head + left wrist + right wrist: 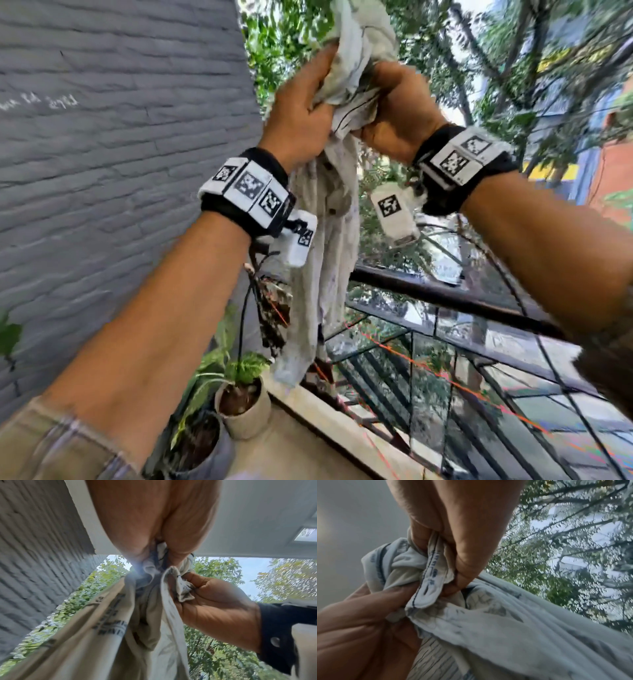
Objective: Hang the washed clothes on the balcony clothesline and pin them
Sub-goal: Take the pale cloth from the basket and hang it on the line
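Observation:
A pale printed garment (325, 212) hangs bunched from both raised hands, its loose end trailing down past the railing. My left hand (301, 113) grips the bunched top from the left. My right hand (397, 106) grips it from the right, close beside the left. The left wrist view shows the cloth (106, 628) squeezed inside the left hand (154, 536), with the right hand (214, 601) pinching a fold. In the right wrist view a stitched hem (429, 582) sits between the right fingers (464, 555). No clothesline or pins show.
A grey brick wall (102, 154) runs along the left. A dark balcony railing (428, 291) with glass panels crosses the right. Two potted plants (239, 404) stand on the ledge (329, 442) below the garment. Trees fill the space beyond.

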Available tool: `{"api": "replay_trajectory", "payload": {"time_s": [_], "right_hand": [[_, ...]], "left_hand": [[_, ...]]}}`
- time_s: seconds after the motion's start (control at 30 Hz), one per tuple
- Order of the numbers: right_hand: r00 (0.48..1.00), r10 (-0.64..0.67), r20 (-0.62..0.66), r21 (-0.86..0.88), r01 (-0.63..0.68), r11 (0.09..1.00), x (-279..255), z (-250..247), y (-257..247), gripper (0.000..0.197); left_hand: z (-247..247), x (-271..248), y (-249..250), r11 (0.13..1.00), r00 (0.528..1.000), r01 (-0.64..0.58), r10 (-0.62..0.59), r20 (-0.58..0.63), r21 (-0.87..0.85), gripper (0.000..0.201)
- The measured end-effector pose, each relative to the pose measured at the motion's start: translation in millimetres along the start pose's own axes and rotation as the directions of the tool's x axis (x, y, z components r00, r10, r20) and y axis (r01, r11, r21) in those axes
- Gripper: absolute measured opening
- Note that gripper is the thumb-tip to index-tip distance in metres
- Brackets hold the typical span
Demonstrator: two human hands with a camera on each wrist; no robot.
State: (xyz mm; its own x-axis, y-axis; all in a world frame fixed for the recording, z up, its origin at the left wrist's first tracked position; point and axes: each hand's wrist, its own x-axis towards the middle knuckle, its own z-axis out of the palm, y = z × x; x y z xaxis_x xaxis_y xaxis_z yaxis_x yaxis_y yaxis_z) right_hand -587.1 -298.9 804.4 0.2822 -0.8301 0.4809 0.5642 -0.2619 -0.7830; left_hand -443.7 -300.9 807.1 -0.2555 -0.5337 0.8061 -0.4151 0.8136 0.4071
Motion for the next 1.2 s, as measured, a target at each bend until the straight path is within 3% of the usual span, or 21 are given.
{"api": "replay_trajectory", "payload": {"time_s": [0.2, 0.47, 0.57, 0.8, 0.87, 0.97, 1.03, 1.13, 1.2], "right_hand": [[0.999, -0.012, -0.038, -0.088, 0.009, 0.996, -57.8, -60.8, -41.5, 0.050], [0.933, 0.091, -0.347, -0.192, -0.166, 0.967, -153.5, -170.7, -22.9, 0.049], [0.858, 0.096, -0.505, -0.187, -0.217, 0.958, -202.5, -198.1, -14.6, 0.037], [0.765, 0.036, -0.643, -0.281, -0.280, 0.918, -314.2, -233.9, 3.0, 0.032], [0.739, 0.039, -0.673, -0.379, -0.390, 0.839, -346.0, -247.2, 14.8, 0.029], [0.683, 0.149, -0.715, -0.494, -0.644, 0.584, -388.6, -259.9, 37.0, 0.032], [0.588, 0.229, -0.775, -0.471, -0.781, 0.411, -411.7, -256.2, 50.3, 0.015], [0.492, 0.350, -0.797, -0.405, -0.866, 0.294, -435.5, -245.1, 82.3, 0.007], [0.466, 0.409, -0.785, -0.362, -0.880, 0.307, -442.1, -247.3, 109.5, 0.010]], "left_hand": [[72.8, -3.4, 34.5, 0.989, 0.990, -0.104, 0.113, 0.086, -0.109, 0.047], [166.6, -79.3, 31.6, 0.970, 0.944, 0.000, 0.081, 0.320, -0.245, 0.050], [205.1, -108.9, 29.9, 0.949, 0.893, 0.055, 0.093, 0.441, -0.311, 0.045], [275.3, -170.9, 37.7, 0.785, 0.727, 0.282, 0.200, 0.656, -0.552, 0.059], [294.9, -189.7, 40.0, 0.750, 0.645, 0.353, 0.238, 0.726, -0.559, 0.055], [320.4, -222.7, 35.0, 0.786, 0.466, 0.391, 0.279, 0.840, -0.478, 0.048], [335.8, -243.7, 25.5, 0.858, 0.324, 0.321, 0.298, 0.898, -0.401, 0.043], [349.5, -272.2, 12.4, 0.941, 0.065, 0.127, 0.309, 0.949, -0.315, 0.013], [356.6, -283.9, -0.1, 0.945, -0.035, 0.075, 0.320, 0.947, -0.317, 0.015]]}}
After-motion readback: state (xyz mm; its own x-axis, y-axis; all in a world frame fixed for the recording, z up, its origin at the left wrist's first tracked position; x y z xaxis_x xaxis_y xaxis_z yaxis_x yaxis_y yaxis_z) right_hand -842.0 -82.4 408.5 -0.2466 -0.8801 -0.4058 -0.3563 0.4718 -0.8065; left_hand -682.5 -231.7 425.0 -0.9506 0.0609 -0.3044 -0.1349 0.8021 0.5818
